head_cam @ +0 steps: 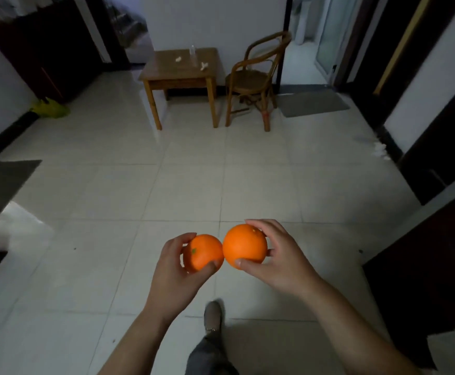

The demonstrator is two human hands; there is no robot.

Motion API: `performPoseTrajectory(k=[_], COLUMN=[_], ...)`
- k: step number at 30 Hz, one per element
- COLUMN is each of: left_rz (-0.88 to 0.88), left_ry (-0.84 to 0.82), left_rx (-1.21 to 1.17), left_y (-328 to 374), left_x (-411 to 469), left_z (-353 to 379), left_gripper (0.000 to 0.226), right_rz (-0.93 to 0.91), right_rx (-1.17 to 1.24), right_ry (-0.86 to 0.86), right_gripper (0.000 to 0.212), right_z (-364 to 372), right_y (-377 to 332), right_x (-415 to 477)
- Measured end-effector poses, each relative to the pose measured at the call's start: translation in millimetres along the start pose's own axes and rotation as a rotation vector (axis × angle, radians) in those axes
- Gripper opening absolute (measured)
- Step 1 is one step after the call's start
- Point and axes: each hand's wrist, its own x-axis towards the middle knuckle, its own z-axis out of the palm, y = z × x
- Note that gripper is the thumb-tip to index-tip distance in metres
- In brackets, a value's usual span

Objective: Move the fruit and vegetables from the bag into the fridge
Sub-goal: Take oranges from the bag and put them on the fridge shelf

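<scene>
Low in the middle of the frame, the left hand point(171, 269) curls round a round orange fruit with a green stem mark point(204, 251), and the right hand point(276, 262) grips a second, slightly larger round orange point(245, 246); the two fruits touch. Below them a grey shoe point(213, 315) steps on pale floor tiles point(139, 190). A square wooden table point(180, 70) and rattan chair point(250, 77) stand at upper centre.

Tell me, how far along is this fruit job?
Done: two oranges are out of the bag. In hand: the left hand grips the left orange, the right hand grips the right orange, above the tiled floor. Left: no fridge shows yet, so both must still go in.
</scene>
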Motion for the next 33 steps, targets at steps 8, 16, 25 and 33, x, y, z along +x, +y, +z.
performPoseTrajectory(k=[8, 16, 25, 33], left_rz=[0.185, 0.408, 0.605, 0.698], left_ry=[-0.327, -0.601, -0.94, -1.05], left_rx=[-0.125, -0.138, -0.177, -0.159], left_y=[59, 128, 234, 339], left_x=[160, 273, 312, 315], left_z=[71, 149, 296, 431], left_gripper=[0.072, 0.067, 0.071, 0.069], right_rz=[0.108, 0.275, 0.445, 0.496], right_rx=[-0.159, -0.218, -0.016, -0.123], right_ry=[0.393, 0.585, 0.892, 1.114], right_gripper=[0.074, 0.077, 0.08, 0.07], right_z=[-87, -153, -245, -365], right_y=[26, 30, 68, 112], right_x=[73, 107, 85, 74])
